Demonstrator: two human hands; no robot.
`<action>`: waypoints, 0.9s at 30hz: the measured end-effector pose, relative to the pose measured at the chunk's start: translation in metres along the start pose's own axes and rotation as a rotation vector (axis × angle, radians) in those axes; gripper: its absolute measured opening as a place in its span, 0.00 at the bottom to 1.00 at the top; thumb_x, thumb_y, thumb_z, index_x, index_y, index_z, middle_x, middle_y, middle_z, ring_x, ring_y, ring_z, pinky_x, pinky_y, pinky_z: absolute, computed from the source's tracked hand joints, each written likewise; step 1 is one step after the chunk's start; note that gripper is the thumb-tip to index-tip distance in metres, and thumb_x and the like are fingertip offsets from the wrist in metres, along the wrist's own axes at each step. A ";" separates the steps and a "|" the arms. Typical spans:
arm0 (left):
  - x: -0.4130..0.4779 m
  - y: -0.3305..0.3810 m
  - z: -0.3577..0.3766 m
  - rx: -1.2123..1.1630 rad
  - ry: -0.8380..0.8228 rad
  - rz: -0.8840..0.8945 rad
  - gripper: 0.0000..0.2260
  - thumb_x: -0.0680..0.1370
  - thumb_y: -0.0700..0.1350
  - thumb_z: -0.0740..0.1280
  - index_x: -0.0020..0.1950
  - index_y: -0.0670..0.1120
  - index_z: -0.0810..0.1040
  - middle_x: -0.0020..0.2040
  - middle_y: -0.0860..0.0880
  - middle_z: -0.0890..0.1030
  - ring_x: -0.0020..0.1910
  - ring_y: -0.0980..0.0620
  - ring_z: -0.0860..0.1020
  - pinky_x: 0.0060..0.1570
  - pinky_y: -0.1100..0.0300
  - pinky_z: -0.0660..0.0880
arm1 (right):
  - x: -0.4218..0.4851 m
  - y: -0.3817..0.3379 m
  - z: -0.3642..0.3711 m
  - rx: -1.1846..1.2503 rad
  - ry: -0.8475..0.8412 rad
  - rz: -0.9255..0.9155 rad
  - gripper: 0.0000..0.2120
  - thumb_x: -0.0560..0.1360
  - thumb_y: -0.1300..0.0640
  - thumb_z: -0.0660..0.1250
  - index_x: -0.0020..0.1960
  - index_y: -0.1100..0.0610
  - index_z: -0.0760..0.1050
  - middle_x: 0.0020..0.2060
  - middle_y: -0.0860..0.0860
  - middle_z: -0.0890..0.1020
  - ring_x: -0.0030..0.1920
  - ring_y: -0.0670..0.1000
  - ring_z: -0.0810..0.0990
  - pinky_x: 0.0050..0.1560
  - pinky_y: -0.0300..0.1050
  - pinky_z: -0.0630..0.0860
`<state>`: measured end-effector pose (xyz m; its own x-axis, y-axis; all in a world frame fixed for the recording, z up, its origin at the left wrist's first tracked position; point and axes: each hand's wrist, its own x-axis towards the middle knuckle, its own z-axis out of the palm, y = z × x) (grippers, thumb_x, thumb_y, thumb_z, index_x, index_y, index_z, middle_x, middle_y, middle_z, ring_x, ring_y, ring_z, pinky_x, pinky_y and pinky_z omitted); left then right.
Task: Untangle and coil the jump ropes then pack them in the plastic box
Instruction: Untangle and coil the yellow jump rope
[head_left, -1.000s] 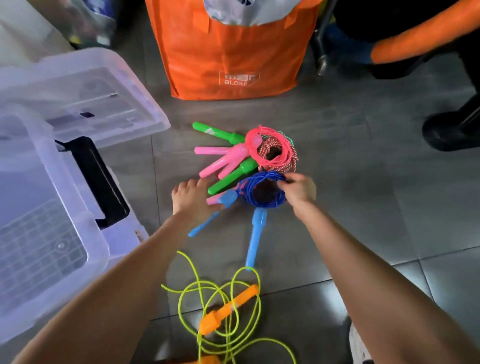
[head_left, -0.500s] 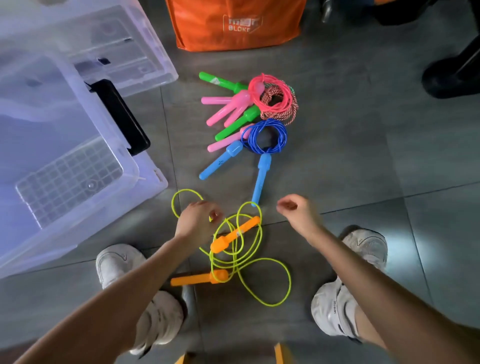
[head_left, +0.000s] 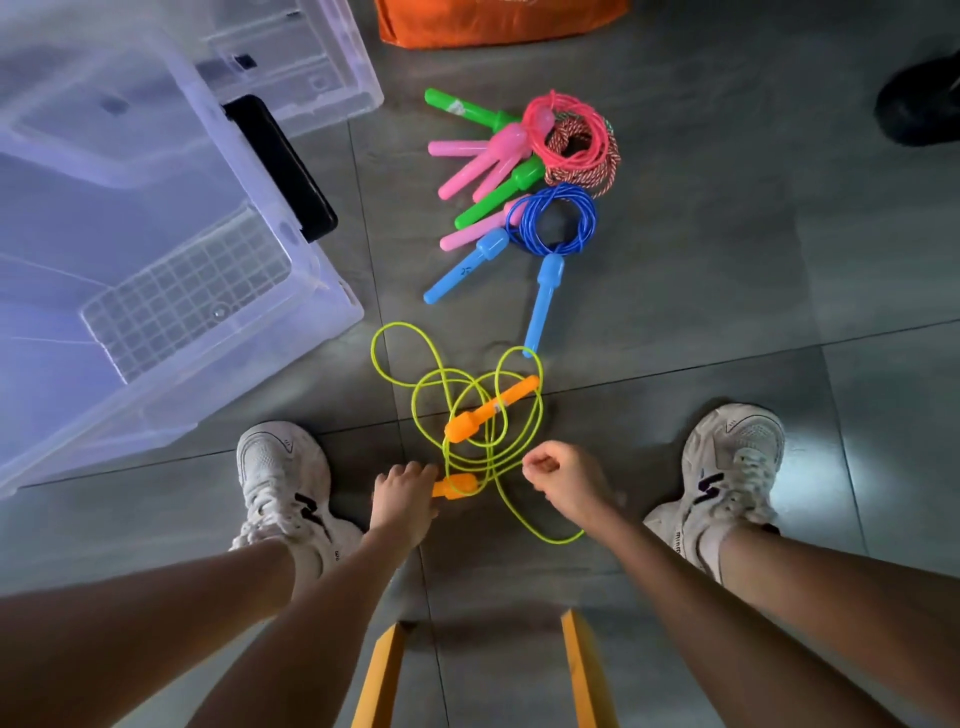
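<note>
A tangled yellow-green jump rope (head_left: 415, 395) with two orange handles lies on the floor between my shoes. One orange handle (head_left: 493, 408) lies across the loops. My left hand (head_left: 402, 499) grips the nearer orange handle (head_left: 457, 486), hiding most of it. My right hand (head_left: 566, 483) hovers just right of the tangle with curled fingers and nothing in it. Farther off lie a coiled blue rope (head_left: 553, 218) with blue handles and coiled pink and red-white ropes (head_left: 571, 135) with pink and green handles. The clear plastic box (head_left: 332, 291) stands open at the left.
The box's clear lid (head_left: 311, 67) lies behind it. An orange bag (head_left: 493, 26) stands at the top edge, and another person's dark shoe (head_left: 919, 104) is at the top right. My white shoes (head_left: 280, 467) (head_left: 737, 457) flank the tangle. Yellow stool legs (head_left: 379, 675) show below.
Both hands left the blue coil and came back toward me. My left hand moved onto the near orange handle and took hold of it; my right hand drew in beside the tangle.
</note>
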<state>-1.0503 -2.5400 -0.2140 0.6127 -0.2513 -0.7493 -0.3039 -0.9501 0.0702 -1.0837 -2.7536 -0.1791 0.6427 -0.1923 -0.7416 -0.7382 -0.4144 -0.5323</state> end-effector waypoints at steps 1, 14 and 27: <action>0.001 0.000 0.000 0.015 -0.004 0.003 0.17 0.75 0.49 0.66 0.64 0.51 0.71 0.59 0.49 0.75 0.60 0.47 0.72 0.56 0.54 0.67 | -0.004 -0.002 0.000 -0.005 0.005 -0.001 0.12 0.71 0.56 0.69 0.33 0.44 0.72 0.31 0.43 0.77 0.40 0.52 0.82 0.42 0.49 0.78; -0.087 0.019 -0.185 -0.693 -0.268 0.317 0.04 0.75 0.42 0.62 0.41 0.45 0.74 0.35 0.47 0.78 0.25 0.56 0.75 0.25 0.67 0.67 | -0.081 -0.102 -0.059 0.097 -0.050 -0.239 0.16 0.67 0.65 0.61 0.49 0.49 0.79 0.44 0.43 0.83 0.49 0.45 0.80 0.49 0.40 0.73; -0.278 0.011 -0.373 -1.538 0.218 0.552 0.16 0.80 0.50 0.53 0.46 0.41 0.74 0.25 0.50 0.71 0.20 0.56 0.67 0.19 0.67 0.62 | -0.213 -0.202 -0.171 0.518 0.099 -0.663 0.14 0.76 0.62 0.64 0.32 0.57 0.74 0.25 0.49 0.74 0.26 0.42 0.70 0.30 0.29 0.66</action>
<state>-0.9515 -2.5491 0.2408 0.8080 -0.4935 -0.3220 0.3755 0.0101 0.9268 -1.0365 -2.7815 0.1564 0.9730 -0.1399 -0.1837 -0.1873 -0.0136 -0.9822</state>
